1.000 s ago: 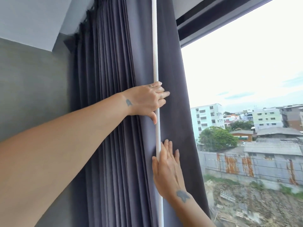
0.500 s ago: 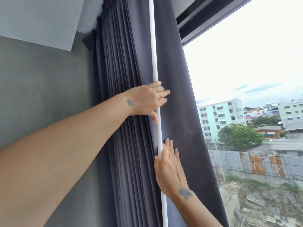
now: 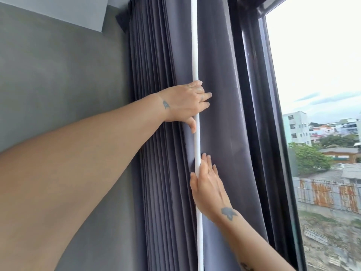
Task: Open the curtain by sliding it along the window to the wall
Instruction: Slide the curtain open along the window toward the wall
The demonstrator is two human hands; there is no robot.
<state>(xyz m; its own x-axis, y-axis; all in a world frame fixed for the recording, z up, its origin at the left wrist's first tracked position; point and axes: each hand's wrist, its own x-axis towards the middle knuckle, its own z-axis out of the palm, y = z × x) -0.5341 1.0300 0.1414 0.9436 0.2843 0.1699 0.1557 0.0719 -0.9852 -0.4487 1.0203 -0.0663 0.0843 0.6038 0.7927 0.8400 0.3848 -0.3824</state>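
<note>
A dark grey-purple curtain (image 3: 162,133) hangs bunched in tight pleats against the grey wall (image 3: 64,79). Its last flat panel (image 3: 220,114) still covers the window's left edge. A white vertical rod (image 3: 195,45) runs down the curtain's front. My left hand (image 3: 185,104) is wrapped around the rod at mid height, thumb below and fingers over the cloth. My right hand (image 3: 209,184) holds the rod lower down, with its fingers lying flat against the panel.
The black window frame (image 3: 252,114) stands just right of the curtain. Beyond the glass (image 3: 316,75) are sky, buildings, trees and a rusty fence. A lighter ceiling block (image 3: 64,10) sits above the wall at top left.
The curtain has slid further left and gathered tighter against the wall. The black window frame, hidden before, now shows. Both hands stayed on the rod.
</note>
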